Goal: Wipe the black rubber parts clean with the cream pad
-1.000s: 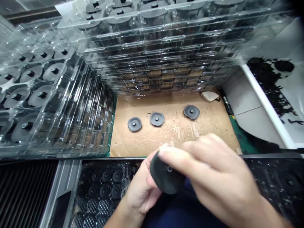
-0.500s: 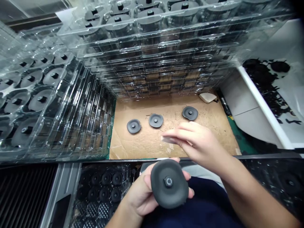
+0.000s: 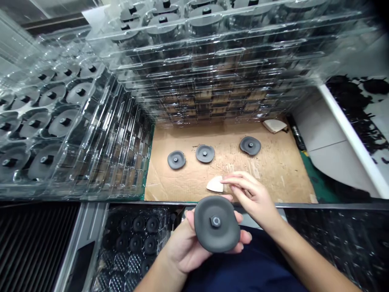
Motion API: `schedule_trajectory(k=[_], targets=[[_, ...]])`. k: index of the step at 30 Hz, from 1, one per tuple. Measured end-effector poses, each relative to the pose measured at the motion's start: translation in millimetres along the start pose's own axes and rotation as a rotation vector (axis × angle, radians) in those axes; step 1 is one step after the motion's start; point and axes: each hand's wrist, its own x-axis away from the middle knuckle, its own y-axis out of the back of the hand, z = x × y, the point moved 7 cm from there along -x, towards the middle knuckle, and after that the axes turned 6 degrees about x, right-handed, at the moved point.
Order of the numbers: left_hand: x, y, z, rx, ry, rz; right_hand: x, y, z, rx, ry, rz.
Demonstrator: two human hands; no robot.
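Observation:
My left hand [image 3: 185,247] holds a dark grey rubber disc [image 3: 216,224] with a small metal hub in its middle, face up, over my lap. My right hand [image 3: 253,196] hovers just behind the disc, its fingers pinched on a small white wedge-shaped piece [image 3: 215,184] above the near edge of the cardboard sheet [image 3: 273,174]. Three smaller grey discs lie on the cardboard: a left grey disc [image 3: 176,159], a middle grey disc [image 3: 205,153], and a right grey disc [image 3: 250,145].
Tall stacks of clear plastic trays holding several grey discs stand at the left [image 3: 60,121] and at the back [image 3: 212,61]. Another white wedge [image 3: 275,125] and a black pen [image 3: 297,137] lie at the far right. A black tray of discs [image 3: 136,239] sits below.
My right hand lifted off the disc and moved forward over the cardboard, now pinching the white wedge. My left hand turned the disc face up and holds it steady.

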Motion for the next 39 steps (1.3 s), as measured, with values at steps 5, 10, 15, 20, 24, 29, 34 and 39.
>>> schedule_trajectory(k=[5,10,15,20,24,29,34,39], targets=[[2.0,3.1,3.0,-0.051,0.011,-0.007,13.4,18.9,9.7,-0.028,-0.038,-0.020],[6.6,2.9,-6.2,-0.341,-0.182,-0.080,28.5,32.1,-4.4,0.014,-0.108,-0.087],[16.2,-12.6,-21.1,-1.215,-0.665,-0.099,38.3,42.8,-6.8,0.038,-0.139,-0.138],[15.9,-30.6,-10.2,-1.575,-0.750,0.022,47.4,52.9,4.0,0.020,-0.143,-0.182],[17.4,-33.5,-10.1,-1.586,-0.752,0.013,54.0,59.0,11.0,-0.141,-0.163,-0.192],[16.7,-22.4,-9.3,-1.486,-0.670,-0.024,50.6,44.6,23.2,-0.330,-0.202,0.051],[14.5,-18.0,-7.0,-1.404,-0.603,-0.013,46.4,29.6,34.8,-0.529,-0.234,0.332],[8.2,-15.1,1.0,-1.347,-0.427,-0.007,46.0,27.7,39.3,-0.838,-0.336,0.428]])
